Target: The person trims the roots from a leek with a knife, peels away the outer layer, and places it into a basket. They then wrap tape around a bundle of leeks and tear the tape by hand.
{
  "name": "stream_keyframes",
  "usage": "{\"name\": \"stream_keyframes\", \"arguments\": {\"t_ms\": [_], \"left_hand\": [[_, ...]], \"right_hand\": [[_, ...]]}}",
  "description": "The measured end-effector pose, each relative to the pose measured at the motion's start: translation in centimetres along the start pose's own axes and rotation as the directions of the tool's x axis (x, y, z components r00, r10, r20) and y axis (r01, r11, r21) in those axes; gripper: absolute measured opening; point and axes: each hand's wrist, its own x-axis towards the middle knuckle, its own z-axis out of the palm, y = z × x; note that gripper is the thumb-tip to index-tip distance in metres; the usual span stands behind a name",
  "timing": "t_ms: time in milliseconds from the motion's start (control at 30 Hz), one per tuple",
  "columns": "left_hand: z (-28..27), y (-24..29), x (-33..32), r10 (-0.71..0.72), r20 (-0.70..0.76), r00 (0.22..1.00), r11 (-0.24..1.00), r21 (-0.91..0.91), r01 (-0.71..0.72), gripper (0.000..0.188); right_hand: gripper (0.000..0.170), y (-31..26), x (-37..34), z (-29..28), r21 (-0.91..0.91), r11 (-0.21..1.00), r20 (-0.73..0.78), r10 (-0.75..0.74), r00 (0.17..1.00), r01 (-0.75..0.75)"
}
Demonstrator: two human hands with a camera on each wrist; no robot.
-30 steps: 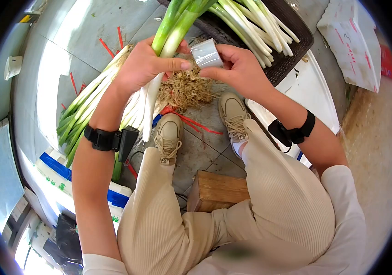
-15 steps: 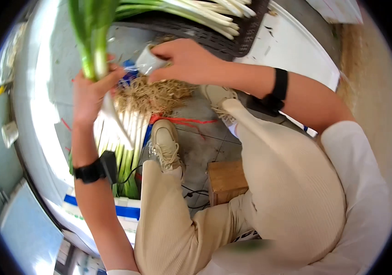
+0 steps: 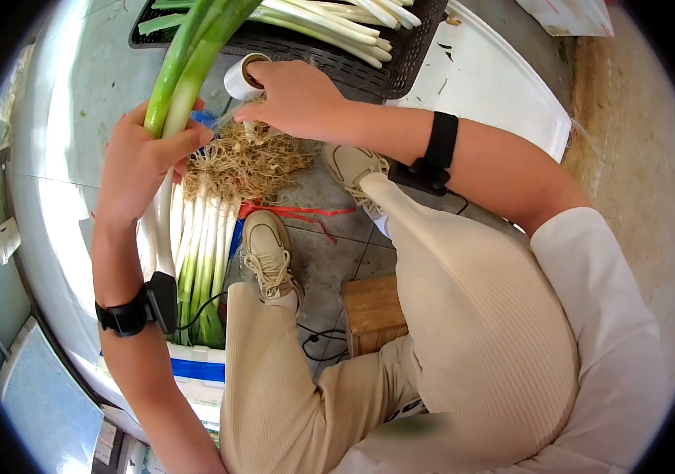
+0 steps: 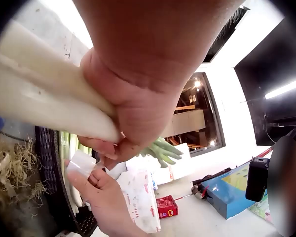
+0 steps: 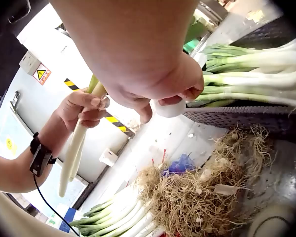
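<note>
My left hand (image 3: 134, 162) grips a couple of long green onions (image 3: 187, 83), fingers curled round their pale stalks. Green tops point up and away; the peeled white ends hang below the hand. In my right hand (image 3: 298, 96) is a roll of clear tape (image 3: 236, 80), pinched at its edge by thumb and fingers. A thin transparent strip stretches from the roll toward the left hand. The right wrist view shows the white stalk ends (image 5: 69, 163) hanging free, with the roll (image 5: 170, 108) partly hidden by fingers.
Below the hands lies a heap of rooted green onions, with tangled brown roots (image 3: 235, 166) and white stalks (image 3: 203, 237). A dark crate (image 3: 401, 71) of cleaned onions stands at the back beside a white board (image 3: 503, 103). Red ties (image 3: 298, 212) and a wooden stool (image 3: 373, 312) are near the shoes.
The hands were close together at the stalks; now they are farther apart, with tape drawn out between them. Both shifted left in the head view, which has also turned.
</note>
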Motion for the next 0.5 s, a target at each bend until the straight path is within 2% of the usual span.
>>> {"name": "stream_keyframes", "arguments": {"t_ms": [67, 133, 167, 233, 300, 333, 400, 433, 500], "left_hand": [[-0.2, -0.1, 0.0, 0.001, -0.023, 1.0, 0.999, -0.037, -0.002, 0.034], [-0.8, -0.1, 0.0, -0.017, -0.054, 0.998, 0.98, -0.197, 0.006, 0.035], [-1.0, -0.1, -0.1, -0.019, -0.063, 0.998, 0.98, -0.197, 0.006, 0.035], [-1.5, -0.1, -0.1, 0.024, -0.092, 0.995, 0.959, -0.279, -0.049, 0.034], [-1.9, -0.3, 0.0, 0.014, -0.127, 0.992, 0.974, -0.221, -0.042, 0.036], [-2.0, -0.6, 0.1, 0.046, -0.149, 0.988, 0.987, -0.149, -0.069, 0.039], [-2.4, -1.7, 0.3, 0.111, -0.17, 0.979, 0.994, 0.003, -0.112, 0.047], [-2.4, -2.2, 0.3, 0.106, -0.181, 0.978, 0.994, 0.007, -0.106, 0.047], [-2.4, -3.0, 0.4, 0.105, -0.119, 0.987, 0.994, 0.015, -0.104, 0.05]], "right_hand": [[0.047, -0.9, 0.0, -1.1, 0.098, 0.982, 0.146, 0.149, 0.978, -0.164], [0.046, 0.0, 0.1, -0.2, 0.117, 0.978, 0.107, 0.158, 0.982, -0.17], [0.046, 0.5, 0.4, 0.1, 0.137, 0.974, 0.066, 0.173, 0.983, -0.181], [0.046, 0.9, 0.8, -0.2, 0.064, 0.99, 0.049, 0.119, 0.992, -0.122], [0.043, 1.1, 0.7, -0.4, 0.121, 0.993, 0.006, -0.007, 1.0, 0.006], [0.043, 1.0, 0.7, -0.5, 0.122, 0.992, 0.008, -0.018, 1.0, 0.017], [0.043, 0.6, 0.4, -0.6, 0.322, 0.946, 0.11, 0.01, 0.994, -0.046], [0.043, 0.6, 0.3, -0.5, 0.328, 0.944, 0.114, -0.001, 0.993, -0.037], [0.044, 0.3, 0.2, -0.2, 0.544, 0.835, 0.19, -0.027, 0.981, -0.083]]}}
